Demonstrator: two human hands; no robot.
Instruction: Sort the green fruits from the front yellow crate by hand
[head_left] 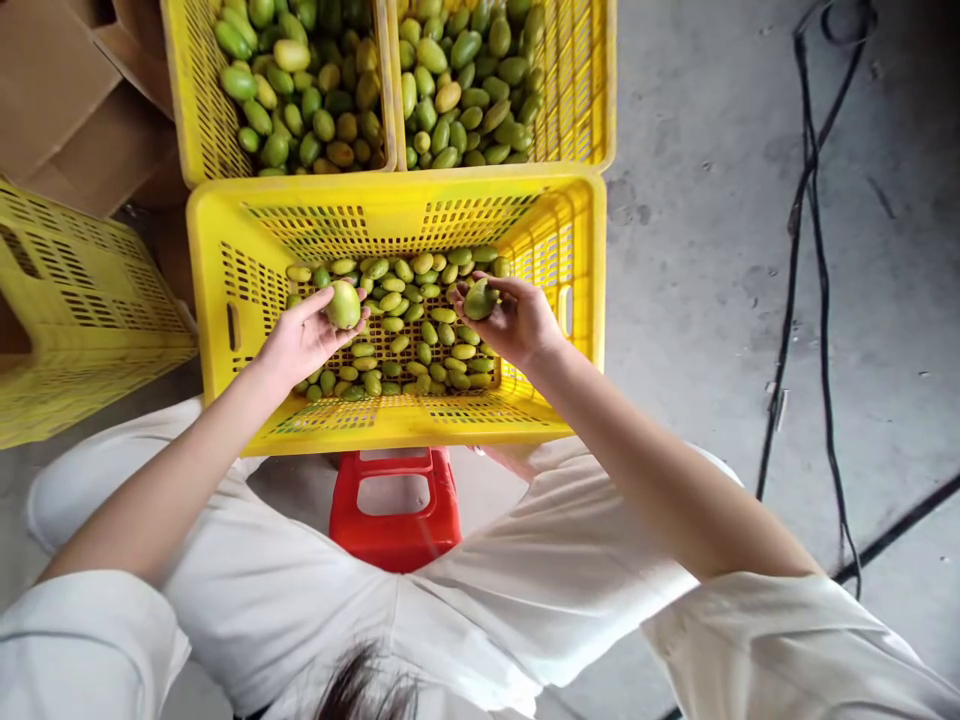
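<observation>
Over the near yellow crate (pixel 397 432) are both of my hands. My left hand (pixel 301 338) holds a smooth, pale green oval fruit (pixel 343 304), its fingers curled under and around it. In my right hand (pixel 523 322), a darker green oval fruit (pixel 480 299) rests against the curled fingers. Below them, many similar green and yellowish fruits (pixel 424 353) lie spread over the crate's slotted bottom. The exact kind of fruit cannot be told.
Behind stands a divided yellow crate (pixel 611 90) with green fruits (pixel 465 90) in both halves. Another yellow crate (pixel 90 290) is tilted at left, near brown cardboard (pixel 60 90). A red stool (pixel 394 540) sits between my legs. Black cables (pixel 806 190) cross the floor at right.
</observation>
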